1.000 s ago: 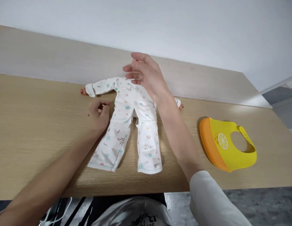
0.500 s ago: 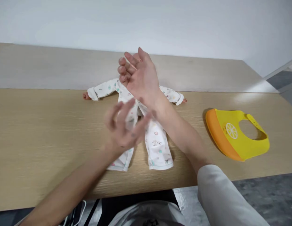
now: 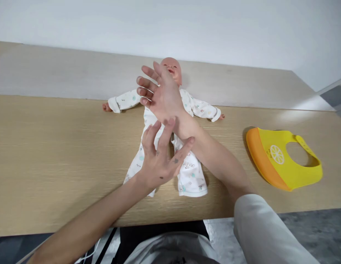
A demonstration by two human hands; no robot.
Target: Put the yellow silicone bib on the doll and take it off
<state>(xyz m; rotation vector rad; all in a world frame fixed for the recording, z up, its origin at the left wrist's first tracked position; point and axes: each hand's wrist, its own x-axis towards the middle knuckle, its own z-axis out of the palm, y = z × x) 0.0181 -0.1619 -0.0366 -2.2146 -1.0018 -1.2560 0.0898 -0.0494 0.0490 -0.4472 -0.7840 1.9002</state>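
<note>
The wooden table carries the doll in white printed clothes, on its back at the centre, head towards 12 o'clock; the yellow-and-orange bib lies well apart, between 3 and 4 o'clock from it. Above the doll's chest, the right hand is released, palm up; at its 6 o'clock, the left hand spreads loosely by the right wrist, contact unclear.

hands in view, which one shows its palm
The right hand, the upper one, in front of the baby doll, shows its palm to the camera; the left hand, lower in the picture, shows its back instead.
</note>
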